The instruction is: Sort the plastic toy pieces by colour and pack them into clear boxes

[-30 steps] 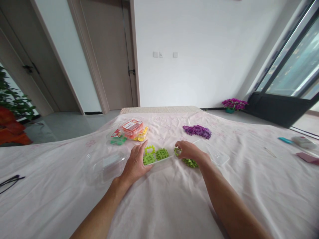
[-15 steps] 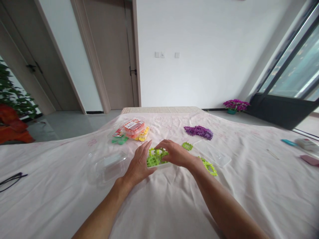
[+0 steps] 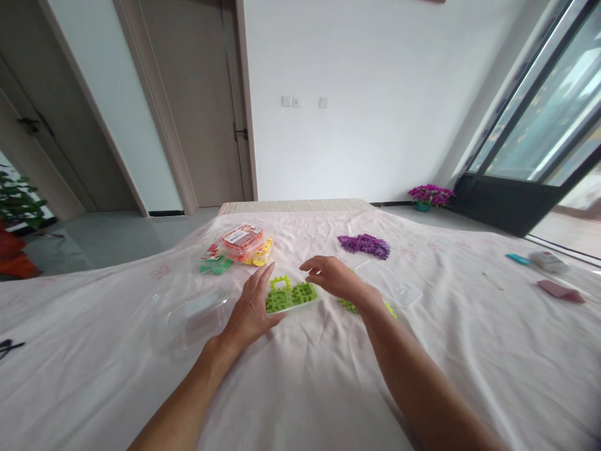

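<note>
My left hand (image 3: 252, 305) is closed around the left end of a clear plastic container (image 3: 297, 306), thumb at the near edge and fingers along the far side. Inside lie green interlocking plastic pieces (image 3: 278, 300) in two groups, and a lighter yellow-green frame piece (image 3: 280, 282) stands at the back. Over the container's right end, my right hand (image 3: 331, 275) hovers with loosely bent fingers apart and nothing visible in them. More green pieces (image 3: 348, 305) lie under and beside the right wrist, partly hidden by it.
Left of the container sits an empty clear plastic box (image 3: 192, 316). Packs of orange pieces (image 3: 243, 242), yellow pieces and green pieces (image 3: 216, 265) are stacked behind. Purple pieces (image 3: 365, 245) lie at the back right. A clear lid (image 3: 407, 293) rests on the cloth-covered surface (image 3: 300, 388).
My right hand has lifted out of the container and moved slightly right, uncovering the green pieces inside. My left hand keeps its hold. The camera view has shifted a little.
</note>
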`<action>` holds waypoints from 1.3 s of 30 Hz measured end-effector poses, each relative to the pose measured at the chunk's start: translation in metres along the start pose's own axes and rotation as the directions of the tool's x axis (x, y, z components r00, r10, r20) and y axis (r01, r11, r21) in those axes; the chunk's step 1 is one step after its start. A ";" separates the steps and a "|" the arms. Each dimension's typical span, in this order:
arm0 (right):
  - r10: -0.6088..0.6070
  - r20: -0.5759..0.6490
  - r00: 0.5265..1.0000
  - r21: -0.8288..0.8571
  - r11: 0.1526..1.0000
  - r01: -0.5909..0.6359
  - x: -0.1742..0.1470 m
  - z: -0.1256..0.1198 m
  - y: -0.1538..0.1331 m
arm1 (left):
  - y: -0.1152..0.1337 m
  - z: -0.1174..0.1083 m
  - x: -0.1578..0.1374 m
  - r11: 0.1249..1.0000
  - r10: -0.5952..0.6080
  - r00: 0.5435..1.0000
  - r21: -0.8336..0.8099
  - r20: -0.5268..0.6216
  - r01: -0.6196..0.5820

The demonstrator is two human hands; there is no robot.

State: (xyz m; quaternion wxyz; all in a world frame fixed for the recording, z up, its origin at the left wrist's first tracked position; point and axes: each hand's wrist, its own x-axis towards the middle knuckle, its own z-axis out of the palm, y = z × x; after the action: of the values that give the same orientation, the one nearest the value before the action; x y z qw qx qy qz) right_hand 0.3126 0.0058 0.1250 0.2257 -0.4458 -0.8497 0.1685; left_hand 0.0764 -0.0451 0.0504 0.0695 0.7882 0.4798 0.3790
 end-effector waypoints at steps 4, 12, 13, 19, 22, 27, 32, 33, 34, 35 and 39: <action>0.219 -0.182 0.959 -0.230 0.938 -0.258 -0.009 -0.027 0.042 | -0.001 -0.003 0.000 1.000 0.002 1.000 0.013 -0.021 -0.002; 0.462 -0.132 0.877 -0.388 0.790 -0.475 -0.018 -0.025 0.105 | -0.002 0.000 0.000 0.999 0.024 0.999 0.031 -0.037 -0.023; 0.461 -0.113 0.880 -0.399 0.790 -0.465 -0.018 -0.020 0.107 | -0.002 0.000 0.000 0.999 0.027 0.999 0.032 -0.037 -0.026; 0.494 -0.073 0.867 -0.454 0.757 -0.470 -0.017 0.000 0.109 | -0.002 0.000 -0.001 0.999 0.034 0.999 0.025 -0.041 -0.033; 0.485 -0.056 0.873 -0.455 0.765 -0.455 -0.017 -0.001 0.107 | -0.003 0.000 -0.001 0.999 0.031 0.998 0.016 -0.046 -0.030; 0.416 0.017 0.909 -0.405 0.834 -0.374 -0.013 -0.009 0.100 | -0.004 0.001 -0.001 1.000 0.028 0.999 0.012 -0.040 -0.027; 0.309 0.027 0.951 -0.194 0.934 -0.298 -0.009 -0.009 0.096 | -0.004 0.000 -0.002 1.000 0.029 0.999 0.013 -0.038 -0.028; 0.315 0.024 0.949 -0.195 0.932 -0.305 -0.009 -0.007 0.096 | -0.004 0.000 -0.002 1.000 0.029 0.999 0.012 -0.038 -0.029; 0.328 0.023 0.944 -0.216 0.924 -0.316 -0.009 -0.006 0.095 | -0.003 0.000 -0.002 1.000 0.029 0.999 0.012 -0.036 -0.029; 0.346 0.022 0.938 -0.249 0.911 -0.330 -0.009 -0.005 0.095 | -0.003 0.000 -0.002 1.000 0.029 0.999 0.011 -0.037 -0.029; 0.401 0.038 0.915 -0.376 0.854 -0.359 -0.010 0.001 0.090 | -0.003 0.000 -0.002 1.000 0.027 0.999 0.005 -0.042 -0.027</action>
State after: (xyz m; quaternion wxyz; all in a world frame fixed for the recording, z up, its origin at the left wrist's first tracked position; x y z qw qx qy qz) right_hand 0.3784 0.0466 0.0779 0.0527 -0.6281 -0.7726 0.0761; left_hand 0.0733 -0.0448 0.0481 0.0523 0.7866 0.4714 0.3954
